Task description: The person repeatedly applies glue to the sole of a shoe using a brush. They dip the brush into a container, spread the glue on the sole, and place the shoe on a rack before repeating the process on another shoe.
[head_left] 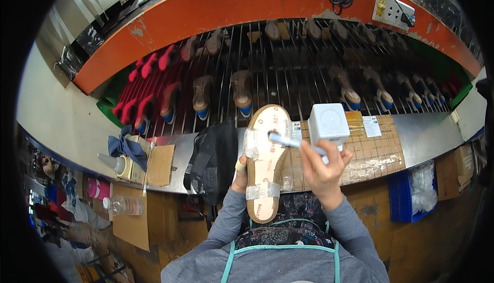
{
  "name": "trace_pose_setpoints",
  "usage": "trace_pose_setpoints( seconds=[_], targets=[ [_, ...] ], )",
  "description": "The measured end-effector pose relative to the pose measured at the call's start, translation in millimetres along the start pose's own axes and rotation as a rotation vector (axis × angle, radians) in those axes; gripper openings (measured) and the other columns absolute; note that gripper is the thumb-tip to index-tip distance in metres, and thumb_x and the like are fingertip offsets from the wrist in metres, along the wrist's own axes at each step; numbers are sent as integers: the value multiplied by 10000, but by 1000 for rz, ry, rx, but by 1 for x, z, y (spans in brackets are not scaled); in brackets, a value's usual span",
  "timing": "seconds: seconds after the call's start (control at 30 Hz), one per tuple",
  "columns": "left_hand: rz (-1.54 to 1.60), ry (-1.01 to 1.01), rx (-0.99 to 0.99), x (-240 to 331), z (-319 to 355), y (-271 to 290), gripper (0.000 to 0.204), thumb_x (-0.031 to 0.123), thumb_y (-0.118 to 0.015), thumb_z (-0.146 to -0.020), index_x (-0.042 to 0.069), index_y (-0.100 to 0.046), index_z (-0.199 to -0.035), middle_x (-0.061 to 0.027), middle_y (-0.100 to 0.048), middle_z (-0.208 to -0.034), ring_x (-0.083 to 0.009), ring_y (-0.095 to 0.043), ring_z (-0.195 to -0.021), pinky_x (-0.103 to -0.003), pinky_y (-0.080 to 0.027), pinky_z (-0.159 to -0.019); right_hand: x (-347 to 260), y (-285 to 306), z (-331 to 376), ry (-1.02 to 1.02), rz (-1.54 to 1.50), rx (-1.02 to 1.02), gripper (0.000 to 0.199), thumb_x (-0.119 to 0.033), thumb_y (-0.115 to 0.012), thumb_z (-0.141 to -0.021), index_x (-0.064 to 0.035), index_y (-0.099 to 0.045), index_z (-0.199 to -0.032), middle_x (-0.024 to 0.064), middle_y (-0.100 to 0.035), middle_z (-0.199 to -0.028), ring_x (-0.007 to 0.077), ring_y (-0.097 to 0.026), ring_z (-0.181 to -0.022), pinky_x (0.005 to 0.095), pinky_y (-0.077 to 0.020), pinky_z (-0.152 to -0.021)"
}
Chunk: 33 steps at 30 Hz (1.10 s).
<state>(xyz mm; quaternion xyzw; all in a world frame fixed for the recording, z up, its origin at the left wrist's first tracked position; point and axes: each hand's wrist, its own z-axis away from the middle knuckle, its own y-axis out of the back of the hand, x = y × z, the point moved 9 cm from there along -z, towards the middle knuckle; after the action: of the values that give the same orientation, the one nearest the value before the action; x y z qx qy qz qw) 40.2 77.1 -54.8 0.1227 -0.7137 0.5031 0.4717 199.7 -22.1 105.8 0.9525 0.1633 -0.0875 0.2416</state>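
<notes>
Head view: tan cork-edged sandal sole with clear tape bands [266, 159] upright before the chest, long axis running away from the body; left hand [240, 175] clasped on its left edge; right hand [321, 167] closed on a pale brush [290, 142], tip touching the sole's upper part; white cube-shaped box [328, 121] just right; black mesh bag [212, 162] left.

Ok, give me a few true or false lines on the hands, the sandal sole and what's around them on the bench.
1. The left hand holds the sandal sole from its side. True.
2. The right hand holds a pair of scissors. False: it holds a brush with its tip on the sole.
3. A white box stands just right of the sole. True.
4. The rack behind the bench is bare. False: rows of shoes sit on it.
5. A plastic bottle lies at lower left. True.
</notes>
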Motion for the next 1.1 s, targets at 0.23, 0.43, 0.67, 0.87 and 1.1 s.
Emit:
trace_pose_setpoints(
  seconds=[0.23, 0.43, 0.67, 0.87, 1.1],
  targets=[
    [219, 91, 171, -17, -18, 7, 854, 728, -351, -879, 37, -411, -1378, -180, -573, -1191, -245, -609, -993, -370, -516, -857, 53, -53, 71, -776, -1015, -423, 348, -349, -680, -886, -45, -514, -922, 113, -583, -998, 168, -555, -838, 331, -448, -754],
    [157, -9, 249, -3, -22, -40, 927, 743, -227, -904, 35, -161, -1498, -129, -315, -1481, -260, -290, -1379, -404, -220, -1144, 40, -47, 79, -828, -1441, -240, 583, -141, -804, -770, -138, -296, -1056, 167, -497, -1207, 235, -554, -1099, 404, -450, -974],
    [-197, -76, -12, 1, -31, -66, 956, 768, -171, -884, 64, -77, -1526, -179, -445, -1388, -279, -493, -1226, -396, -310, -1062, 123, -61, 50, -1109, -1519, -126, 580, -221, -673, -820, 23, -429, -1286, 160, -590, -1185, 224, -625, -1052, 338, -539, -897],
    [190, 347, -454, -72, -4, -63, 902, 733, -233, -904, 66, -201, -1510, -225, -520, -1304, -311, -575, -1132, -433, -409, -1005, 214, -99, -4, -1263, -1296, -213, 399, -278, -656, -856, 5, -539, -1111, 151, -660, -979, 241, -689, -803, 406, -599, -625],
    [338, 379, -331, -107, -9, -24, 796, 613, -377, -946, 76, -206, -1508, -271, -466, -1347, -348, -548, -1179, -446, -422, -1035, 288, -189, -49, -1000, -970, -318, 678, -220, -785, -742, 55, -391, -1220, 185, -582, -1054, 251, -663, -867, 418, -598, -637]
  ],
)
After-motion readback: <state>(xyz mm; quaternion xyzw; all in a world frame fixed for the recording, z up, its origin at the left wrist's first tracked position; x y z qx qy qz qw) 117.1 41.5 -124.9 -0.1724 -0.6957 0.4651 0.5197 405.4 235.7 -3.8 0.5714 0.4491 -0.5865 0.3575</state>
